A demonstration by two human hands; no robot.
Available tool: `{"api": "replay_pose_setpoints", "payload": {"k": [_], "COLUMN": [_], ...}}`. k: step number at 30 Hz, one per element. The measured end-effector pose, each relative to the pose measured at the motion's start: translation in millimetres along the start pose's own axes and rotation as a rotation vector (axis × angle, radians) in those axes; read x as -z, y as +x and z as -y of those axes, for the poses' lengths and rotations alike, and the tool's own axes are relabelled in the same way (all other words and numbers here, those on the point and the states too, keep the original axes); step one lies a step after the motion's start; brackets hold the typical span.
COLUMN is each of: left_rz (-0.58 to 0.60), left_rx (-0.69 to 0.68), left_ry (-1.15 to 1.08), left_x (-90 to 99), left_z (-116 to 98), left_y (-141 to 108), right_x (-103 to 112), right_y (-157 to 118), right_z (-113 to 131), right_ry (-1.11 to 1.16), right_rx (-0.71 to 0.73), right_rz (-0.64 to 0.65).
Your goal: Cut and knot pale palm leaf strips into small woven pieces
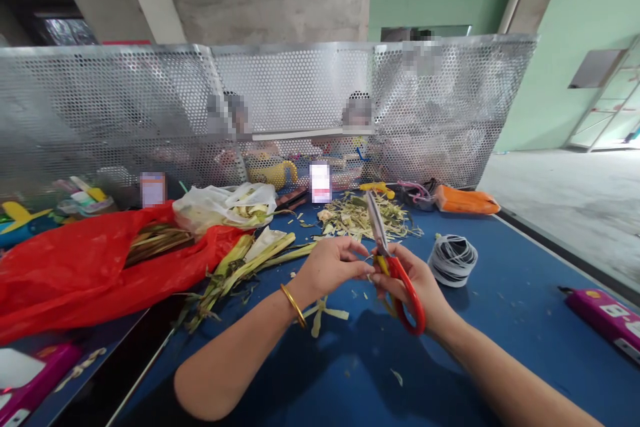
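Head view: we look down over a blue table (505,327), with both bare hands near its middle.
Right hand: our right hand (417,283) grasps the scissors, its fingertips meeting those of the other hand.
Scissors: these red-handled scissors (404,283) lie across our right hand, blades pointing up and away from us; whether the blades are fully closed, we cannot tell.
Left hand: our left hand (333,270) has its thumb and a finger pinched on a small pale piece (371,275), too small for us to identify; a gold bangle (293,305) circles the wrist.
Cut-out: below our hands a pale, star-like leaf piece (326,312) lies flat.
Stalks: to the left we see long green-yellow stalks (263,257), beside a red plastic bag (100,263) holding dry brown ones.
White bag: a white plastic bag (200,207) rests behind the stalks, with more plant matter in it.
Shreds: beyond our hands spreads a heap of pale green shreds (370,217), a yellow-handled tool (377,189) at its far edge.
Cord: right of our right hand stands a grey and white cord bundle (453,260).
Right side: we see an orange packet (465,201) farther back and a purple device (607,319) nearer.
Screen: a perforated metal screen (300,83) crosses behind everything, people blurred beyond it.
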State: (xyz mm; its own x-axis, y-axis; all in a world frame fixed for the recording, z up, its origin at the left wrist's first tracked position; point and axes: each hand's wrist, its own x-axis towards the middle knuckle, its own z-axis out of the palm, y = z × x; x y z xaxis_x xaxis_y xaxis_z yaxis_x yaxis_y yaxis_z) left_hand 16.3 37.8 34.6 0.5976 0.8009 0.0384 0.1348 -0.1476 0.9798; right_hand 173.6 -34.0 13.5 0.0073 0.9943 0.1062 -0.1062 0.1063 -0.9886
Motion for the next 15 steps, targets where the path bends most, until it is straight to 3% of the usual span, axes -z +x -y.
{"api": "replay_pose_setpoints", "payload": {"k": [5, 15], "left_rz": [-0.265, -0.25], "left_rx": [-0.048, 0.015], "left_ry": [-0.09, -0.133], "left_x": [-10.5, -27.1], "left_z": [2.5, 12.2], "left_y": [0.3, -4.2], "right_x": [1.8, 0.1], "right_y": [0.4, 0.6], "right_z": [3.1, -7.6], "right_ry": [0.047, 0.059], "right_rx": [0.072, 0.089], "right_rz": [-0.161, -0.153]}}
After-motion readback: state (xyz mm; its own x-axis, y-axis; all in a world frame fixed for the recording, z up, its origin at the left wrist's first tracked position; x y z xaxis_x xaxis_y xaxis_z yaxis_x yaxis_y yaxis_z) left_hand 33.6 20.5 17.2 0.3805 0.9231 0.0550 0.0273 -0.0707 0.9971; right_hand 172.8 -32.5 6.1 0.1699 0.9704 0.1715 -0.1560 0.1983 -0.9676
